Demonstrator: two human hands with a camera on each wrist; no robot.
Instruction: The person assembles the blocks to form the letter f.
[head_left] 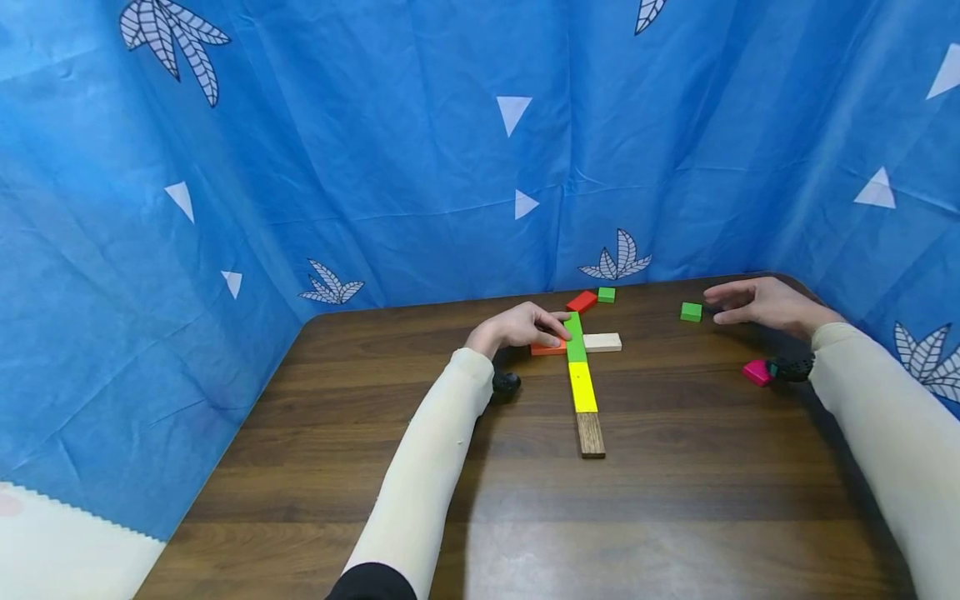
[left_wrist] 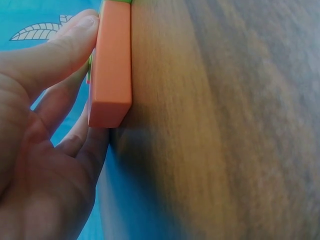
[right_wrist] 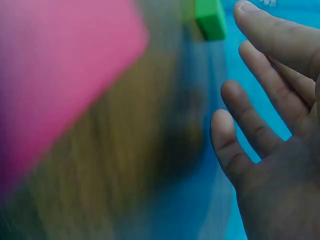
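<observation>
My left hand [head_left: 522,325] is at a small orange block [head_left: 549,349], its thumb and fingers around it in the left wrist view. The orange block [left_wrist: 112,65] lies flat on the table, one end against a light green block [head_left: 575,337]. On the green block's other side is a cream block [head_left: 602,342]. A yellow block [head_left: 582,387] and a brown wood block [head_left: 591,436] continue the row toward the front. My right hand [head_left: 768,304] hovers with loosely spread fingers beside a small green block [head_left: 691,312], holding nothing.
A red block [head_left: 582,301] and another small green block [head_left: 607,295] lie near the back edge of the brown table [head_left: 337,433]. A pink block [head_left: 757,372] is below my right wrist. Blue cloth [head_left: 420,150] hangs behind and at the sides.
</observation>
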